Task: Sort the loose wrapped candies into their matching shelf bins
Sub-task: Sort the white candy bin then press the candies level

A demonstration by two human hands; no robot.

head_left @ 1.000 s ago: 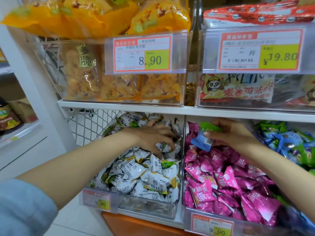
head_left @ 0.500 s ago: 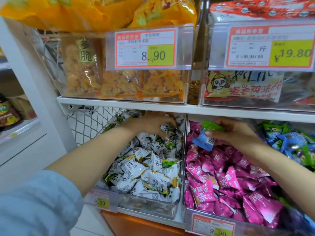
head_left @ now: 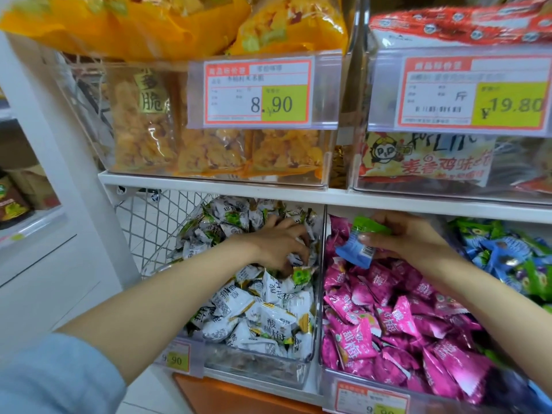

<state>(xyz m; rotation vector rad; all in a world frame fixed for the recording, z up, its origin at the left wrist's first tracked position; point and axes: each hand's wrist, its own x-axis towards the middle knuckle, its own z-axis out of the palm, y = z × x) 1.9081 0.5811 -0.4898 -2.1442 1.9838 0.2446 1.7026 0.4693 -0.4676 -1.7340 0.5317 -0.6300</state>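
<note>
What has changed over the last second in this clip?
The left hand reached deeper into the white candies, then drew forward, fingers now curled round a few. The right hand holds the blue candy and green candy above the pink candies as before.

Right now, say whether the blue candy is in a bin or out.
Out: the right hand holds the blue candy above the pink candies.

Left hand (head_left: 277, 245) is down in the clear bin (head_left: 268, 376) of white-wrapped candies (head_left: 268, 321), fingers curled round a few near the back of the pile. Right hand (head_left: 409, 239) hovers over the pink candies (head_left: 388, 324) next door, pinching a blue-wrapped candy (head_left: 354, 253) with a green-wrapped candy (head_left: 370, 226) tucked just above it. Far right, a heap of blue and green candies (head_left: 507, 258).
</note>
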